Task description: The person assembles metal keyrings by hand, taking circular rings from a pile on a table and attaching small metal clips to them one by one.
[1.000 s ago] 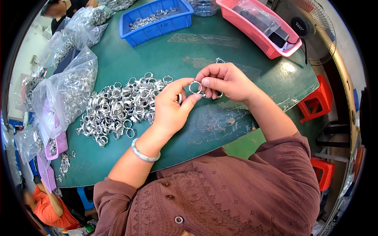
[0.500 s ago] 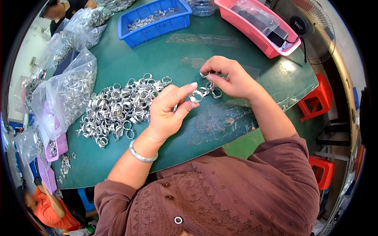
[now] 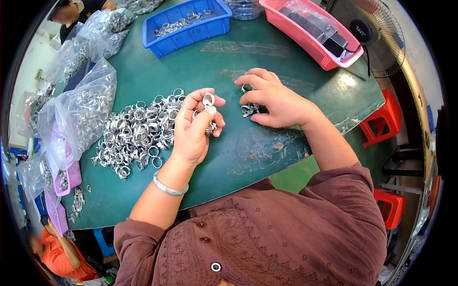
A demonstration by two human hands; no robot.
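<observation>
My left hand [image 3: 189, 136], palm turned up, is closed around several silvery metal rings [image 3: 208, 99]. One ring stands by the tip of my thumb and others show between the curled fingers. To the right, my right hand [image 3: 282, 102] arches over a small group of rings [image 3: 247, 111] on the green table, its fingers apart and the thumb low beside them. Part of that group is hidden under the hand. Left of my left hand lies a large heap of similar rings [image 3: 138, 128].
A blue bin [image 3: 188, 40] with rings and a pink basket [image 3: 317, 50] with a dark device stand at the back. Clear bags of rings [image 3: 90, 105] line the left side, near purple trays [image 3: 75, 178]. Red stools [image 3: 385, 119] and a fan [image 3: 381, 38] are at right. Two people are at left.
My left hand has drawn back left and turned palm up, taking rings away from the small group. My right hand has gone from pinching a ring to spreading over the group.
</observation>
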